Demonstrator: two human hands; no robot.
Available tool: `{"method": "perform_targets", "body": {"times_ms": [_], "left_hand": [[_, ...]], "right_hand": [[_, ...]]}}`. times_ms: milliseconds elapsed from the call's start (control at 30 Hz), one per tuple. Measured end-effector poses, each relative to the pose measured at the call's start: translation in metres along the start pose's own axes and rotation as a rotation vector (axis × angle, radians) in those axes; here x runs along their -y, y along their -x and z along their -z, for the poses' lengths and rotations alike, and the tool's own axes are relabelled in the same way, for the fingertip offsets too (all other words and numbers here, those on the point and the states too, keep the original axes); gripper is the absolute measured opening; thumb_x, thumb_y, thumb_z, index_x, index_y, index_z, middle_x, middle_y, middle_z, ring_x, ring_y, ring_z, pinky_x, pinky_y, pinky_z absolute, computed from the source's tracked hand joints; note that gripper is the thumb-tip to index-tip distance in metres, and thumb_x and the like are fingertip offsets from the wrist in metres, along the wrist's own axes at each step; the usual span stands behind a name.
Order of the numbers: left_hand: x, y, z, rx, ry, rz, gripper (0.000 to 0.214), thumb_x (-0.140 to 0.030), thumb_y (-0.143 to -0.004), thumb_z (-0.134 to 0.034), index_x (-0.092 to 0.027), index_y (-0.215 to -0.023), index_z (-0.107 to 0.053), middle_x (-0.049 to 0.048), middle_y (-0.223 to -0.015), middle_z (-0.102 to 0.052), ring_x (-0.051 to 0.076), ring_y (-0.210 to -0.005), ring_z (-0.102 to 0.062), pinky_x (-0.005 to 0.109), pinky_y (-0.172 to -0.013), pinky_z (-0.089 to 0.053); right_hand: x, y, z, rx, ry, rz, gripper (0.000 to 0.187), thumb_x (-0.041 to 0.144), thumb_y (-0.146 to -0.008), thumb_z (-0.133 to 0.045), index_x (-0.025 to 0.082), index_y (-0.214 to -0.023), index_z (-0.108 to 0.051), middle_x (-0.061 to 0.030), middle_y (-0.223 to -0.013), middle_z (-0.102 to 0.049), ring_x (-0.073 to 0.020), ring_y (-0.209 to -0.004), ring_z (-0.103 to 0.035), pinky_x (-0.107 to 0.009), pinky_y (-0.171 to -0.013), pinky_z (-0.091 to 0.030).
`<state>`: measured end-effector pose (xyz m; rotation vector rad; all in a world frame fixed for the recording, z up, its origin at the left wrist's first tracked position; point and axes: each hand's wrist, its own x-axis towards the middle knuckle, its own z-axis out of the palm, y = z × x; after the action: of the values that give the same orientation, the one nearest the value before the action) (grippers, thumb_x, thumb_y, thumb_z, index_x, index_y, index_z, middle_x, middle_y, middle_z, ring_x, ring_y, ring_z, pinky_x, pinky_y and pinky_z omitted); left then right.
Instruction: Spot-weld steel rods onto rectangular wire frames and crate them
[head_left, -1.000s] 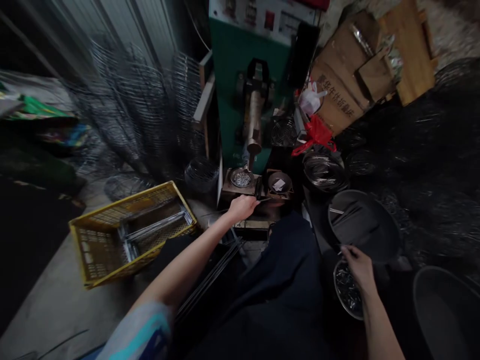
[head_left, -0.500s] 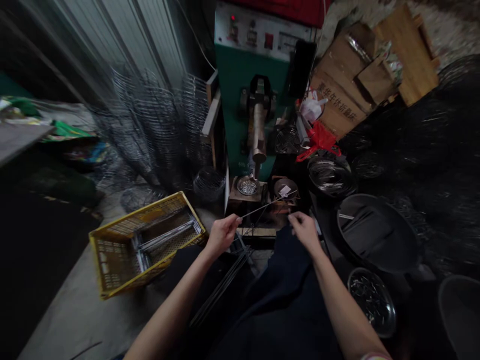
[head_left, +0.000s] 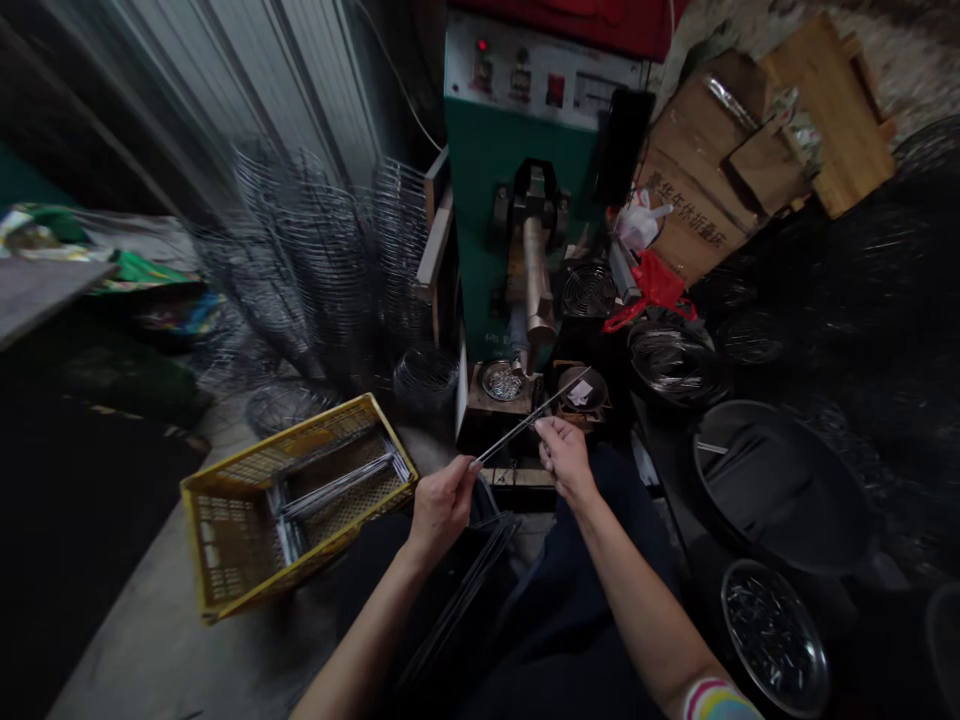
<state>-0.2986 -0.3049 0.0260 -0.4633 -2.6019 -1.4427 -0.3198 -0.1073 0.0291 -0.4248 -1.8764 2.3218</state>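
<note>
A thin straight metal rod (head_left: 504, 440) slants up and away from my left hand (head_left: 442, 508), whose thumb and fingers pinch its near end. My right hand (head_left: 568, 460) is closed, fingertips on the rod about halfway along. The rod's far tip reaches over a small round dish (head_left: 592, 388) with a pale scrap in it. Just beyond the hands, the arm (head_left: 537, 285) of a green machine (head_left: 480, 180) points down beside a bowl of small shiny metal pieces (head_left: 502, 381). Several long wires (head_left: 465, 600) lie across my lap.
To the left, a yellow crate (head_left: 300, 540) holds wire frames. Wire racks (head_left: 315, 240) stack behind it. On the right are a large dark basin (head_left: 787, 490), a bowl of small metal parts (head_left: 776, 635), coiled wire (head_left: 671, 360) and a cardboard box (head_left: 697, 190).
My right hand has moved left and closed on the rod, from which it was apart before. The view has shifted slightly, so the surroundings sit lower and farther right.
</note>
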Motion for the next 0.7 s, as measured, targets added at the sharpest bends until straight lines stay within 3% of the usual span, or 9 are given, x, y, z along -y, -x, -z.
{"method": "perform_targets", "body": {"times_ms": [433,700], "left_hand": [[0.019,-0.014,-0.010,-0.091,-0.044,-0.106,0.020,-0.025,-0.096,-0.047,-0.016,-0.083,-0.060,-0.0013,-0.061,-0.056,0.011,-0.053,-0.054,0.022,-0.056,-0.036],[0.024,-0.022,-0.010,-0.114,-0.049,-0.144,0.018,-0.022,-0.096,-0.048,-0.015,-0.083,-0.059,-0.0020,-0.060,-0.055,0.010,-0.051,-0.052,0.021,-0.055,-0.036]], "right_hand": [[-0.003,-0.024,-0.010,-0.016,-0.009,0.006,0.032,0.045,-0.075,-0.069,0.016,-0.073,-0.058,0.0114,-0.040,-0.035,-0.0021,-0.030,-0.026,-0.017,-0.033,-0.012],[-0.004,-0.038,-0.012,0.039,-0.027,0.031,0.031,0.045,-0.075,-0.070,0.016,-0.074,-0.059,0.0112,-0.042,-0.036,-0.0020,-0.031,-0.026,-0.017,-0.033,-0.013]]}}
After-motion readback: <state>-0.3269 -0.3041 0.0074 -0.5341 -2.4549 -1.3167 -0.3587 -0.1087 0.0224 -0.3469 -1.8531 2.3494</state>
